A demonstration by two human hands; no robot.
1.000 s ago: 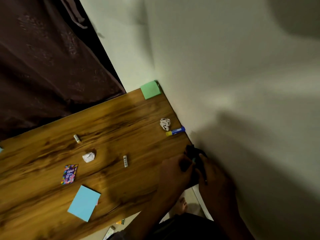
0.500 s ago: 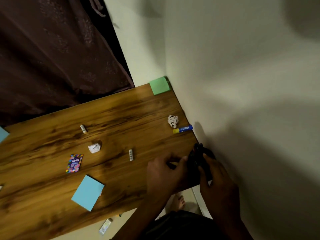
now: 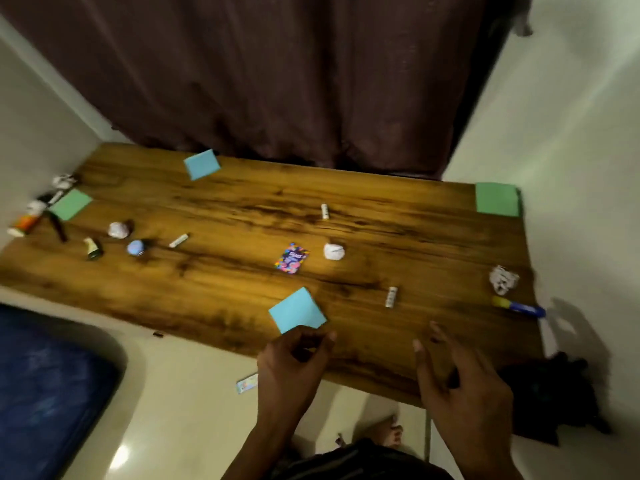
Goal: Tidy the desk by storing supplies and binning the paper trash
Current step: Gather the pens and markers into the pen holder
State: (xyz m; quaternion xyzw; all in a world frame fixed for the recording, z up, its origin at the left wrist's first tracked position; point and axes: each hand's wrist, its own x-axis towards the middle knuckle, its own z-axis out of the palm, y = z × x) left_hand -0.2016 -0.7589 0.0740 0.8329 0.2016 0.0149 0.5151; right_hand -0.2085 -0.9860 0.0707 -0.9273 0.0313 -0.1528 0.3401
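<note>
Status: early stage; almost all items remain on the brown wood-grain desk top (image 3: 346,216). All positions below are given relative to the small multicoloured printed card (image 3: 291,258) near the desk centre.

Paper trash not yet binned:
- White crumpled paper ball (image 3: 334,251), just right of the card.
- Printed crumpled paper ball (image 3: 503,279), far right.
- Pale crumpled ball (image 3: 118,230), far left.

Supplies not yet stored:
- Light blue square sticky-note pad (image 3: 297,313), directly nearer the person than the card.
- Blue glue stick with yellow cap (image 3: 518,306), far right.
- Small white cylindrical sticks (image 3: 391,296), right and nearer; others lie beyond and to the left.
- Green note pads and further pens at the far-left and far-right ends.

A black bag-like object (image 3: 550,393) sits at the near right corner; no bin is identifiable.

Hands: the left hand (image 3: 294,368) has its fingers curled, its fingertips at the blue pad's near edge, with no firm hold evident. The right hand (image 3: 464,386) is spread wide and empty above the near edge.
</note>
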